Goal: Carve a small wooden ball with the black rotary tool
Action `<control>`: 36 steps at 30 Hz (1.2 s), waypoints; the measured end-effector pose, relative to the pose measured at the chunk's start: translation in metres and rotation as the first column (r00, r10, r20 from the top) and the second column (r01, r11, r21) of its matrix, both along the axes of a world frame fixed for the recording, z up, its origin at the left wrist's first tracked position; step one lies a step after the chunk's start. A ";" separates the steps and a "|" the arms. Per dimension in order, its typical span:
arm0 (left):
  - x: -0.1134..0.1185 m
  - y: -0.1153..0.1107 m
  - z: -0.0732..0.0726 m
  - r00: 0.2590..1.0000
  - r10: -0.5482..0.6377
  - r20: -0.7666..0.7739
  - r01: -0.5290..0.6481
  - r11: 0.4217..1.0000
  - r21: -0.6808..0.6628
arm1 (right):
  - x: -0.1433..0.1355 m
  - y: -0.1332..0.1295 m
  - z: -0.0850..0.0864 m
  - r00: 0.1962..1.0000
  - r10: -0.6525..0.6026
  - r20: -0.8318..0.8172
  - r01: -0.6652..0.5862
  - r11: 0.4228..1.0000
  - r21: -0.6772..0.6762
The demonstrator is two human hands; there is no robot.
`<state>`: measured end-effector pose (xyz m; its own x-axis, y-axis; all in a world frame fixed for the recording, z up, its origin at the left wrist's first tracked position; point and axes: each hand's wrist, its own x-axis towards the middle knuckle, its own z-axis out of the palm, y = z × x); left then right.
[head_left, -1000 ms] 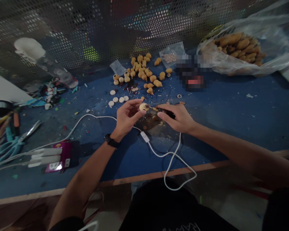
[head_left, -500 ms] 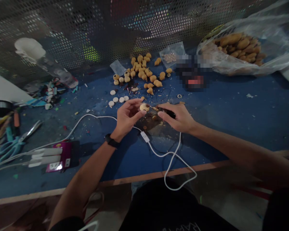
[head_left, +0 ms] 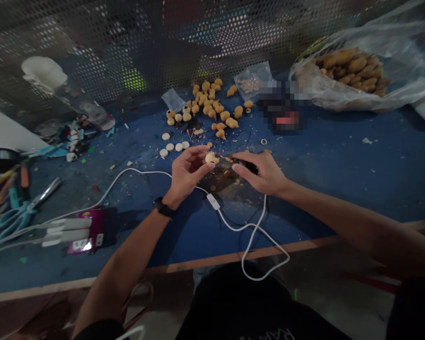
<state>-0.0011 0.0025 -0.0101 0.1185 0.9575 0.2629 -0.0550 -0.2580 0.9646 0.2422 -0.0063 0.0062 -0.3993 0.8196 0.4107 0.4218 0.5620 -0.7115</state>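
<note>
Dim overall, with soft shadows and stretched, blurry edges.

The right hand [head_left: 265, 174] covered most of the dark tool [head_left: 250, 166], so its full shape could not be made out. The left hand [head_left: 187, 172] hid part of the pale round piece [head_left: 211, 157], and where the tool's tip met it was too small to tell. The white cable [head_left: 127, 169] passed out of sight behind the left hand. Coarse blocks masked a dark and red item [head_left: 286, 113] right of upper centre. The clear bag [head_left: 407, 71] was cut by the right edge, the white panel [head_left: 7, 125] by the left. Shapes beyond the perforated mesh [head_left: 145, 42] were blurred.
</note>
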 end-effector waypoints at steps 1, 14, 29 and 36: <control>0.000 0.000 0.000 1.000 -0.002 0.003 0.002 1.000 -0.003 | 0.000 0.000 0.000 1.000 0.005 0.001 -0.005 1.000 0.004; 0.001 0.002 -0.003 0.999 -0.032 0.035 0.030 0.998 0.059 | 0.000 0.000 -0.003 0.999 -0.028 0.029 0.028 0.999 0.023; 0.000 0.002 -0.001 1.000 -0.014 0.007 0.013 0.999 0.051 | 0.000 -0.001 -0.002 0.999 0.046 0.015 -0.047 0.997 0.060; -0.001 0.002 -0.002 1.000 -0.031 0.000 0.031 0.998 0.061 | 0.001 0.001 -0.001 1.000 -0.024 0.009 0.024 1.000 -0.001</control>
